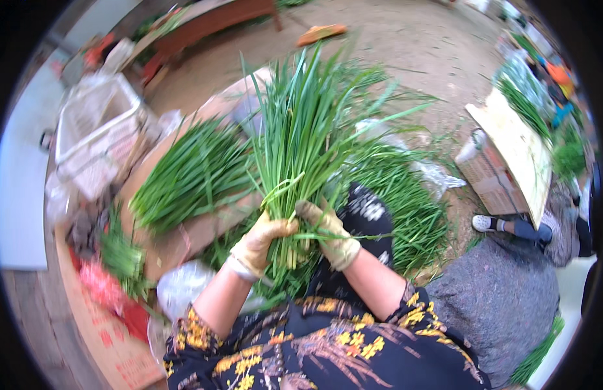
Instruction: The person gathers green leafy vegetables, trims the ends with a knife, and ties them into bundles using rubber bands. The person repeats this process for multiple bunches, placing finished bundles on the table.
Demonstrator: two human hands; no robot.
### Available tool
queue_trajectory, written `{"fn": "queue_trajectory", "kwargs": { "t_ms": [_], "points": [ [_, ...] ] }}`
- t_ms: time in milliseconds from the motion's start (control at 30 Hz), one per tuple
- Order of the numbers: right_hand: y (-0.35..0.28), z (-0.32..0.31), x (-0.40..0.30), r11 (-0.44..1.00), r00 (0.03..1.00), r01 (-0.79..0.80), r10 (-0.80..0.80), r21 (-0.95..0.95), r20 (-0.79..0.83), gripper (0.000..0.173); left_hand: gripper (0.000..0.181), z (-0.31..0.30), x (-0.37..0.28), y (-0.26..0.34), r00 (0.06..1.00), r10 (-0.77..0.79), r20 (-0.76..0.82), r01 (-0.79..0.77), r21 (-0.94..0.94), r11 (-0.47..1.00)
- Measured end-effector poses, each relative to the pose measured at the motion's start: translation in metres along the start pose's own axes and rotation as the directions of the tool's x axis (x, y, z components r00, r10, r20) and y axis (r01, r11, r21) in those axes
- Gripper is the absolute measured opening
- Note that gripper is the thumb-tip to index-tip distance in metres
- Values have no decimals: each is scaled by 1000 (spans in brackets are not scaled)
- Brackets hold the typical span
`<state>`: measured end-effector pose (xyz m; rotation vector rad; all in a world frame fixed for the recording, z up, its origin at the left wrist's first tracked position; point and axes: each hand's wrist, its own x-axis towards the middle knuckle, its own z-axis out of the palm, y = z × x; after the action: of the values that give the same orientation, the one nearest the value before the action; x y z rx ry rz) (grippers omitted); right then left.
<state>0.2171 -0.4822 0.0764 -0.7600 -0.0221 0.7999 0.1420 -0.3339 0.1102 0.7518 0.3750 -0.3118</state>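
Both of my hands, in pale yellow work gloves, hold one upright bunch of green leafy stalks, like garlic chives (294, 131), in the middle of the view. My left hand (262, 239) grips the lower stems from the left. My right hand (328, 231) closes on them from the right, with a few loose blades across its fingers. The pale cut ends stick out below the hands. Another pile of chives (194, 170) lies on cardboard to the left. A larger heap of chives (408, 204) lies to the right, beside my knee.
A white plastic crate (99, 122) stands at the upper left, near a reddish wooden bench (213, 24). Pink ties (99, 285) and a clear plastic bag (186, 287) lie at the left. On the right are a board (518, 151) on a crate, a grey cloth bundle (496, 302) and another person's foot (484, 223).
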Motion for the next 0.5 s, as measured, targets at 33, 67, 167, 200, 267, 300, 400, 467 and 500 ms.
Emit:
{"fn": "queue_trajectory", "kwargs": {
  "t_ms": [33, 67, 167, 200, 267, 300, 400, 467, 500],
  "points": [
    [22, 5, 0, 993, 992, -117, 117, 4, 47, 56, 37, -20, -12, -12, 998, -15, -68, 8, -94, 996],
    [43, 7, 3, 962, 962, -272, 271, 6, 16, 52, 32, -38, -22, -23, 988, -23, -155, 1, -145, 989],
    [88, 10, -4, 913, 936, -339, 352, -227, 16, 46, 25, -81, -56, -56, 983, -46, -175, 1, -253, 968],
    [94, 10, -5, 885, 911, -397, 412, -241, 10, 45, 29, -90, -64, -62, 989, 14, -150, -58, -294, 954],
    [94, 11, -3, 882, 908, -410, 418, -231, -19, 55, 41, -103, -78, -69, 989, 62, -132, -103, -338, 936],
    [90, 12, -2, 880, 896, -443, 444, -173, -35, 61, 50, -106, -82, -67, 992, 77, -100, -108, -364, 925],
    [65, 15, 15, 914, 901, -391, 404, -109, 159, 92, 60, -102, -94, -57, 971, 156, -179, -177, -106, 978],
    [57, 17, 25, 935, 901, -337, 355, -112, 248, 97, 70, -93, -96, -47, 935, 165, -313, -116, 169, 979],
    [57, 19, 29, 943, 916, -323, 331, -73, 227, 81, 73, -85, -95, -44, 912, 232, -338, -108, 347, 931]
  ]
}}
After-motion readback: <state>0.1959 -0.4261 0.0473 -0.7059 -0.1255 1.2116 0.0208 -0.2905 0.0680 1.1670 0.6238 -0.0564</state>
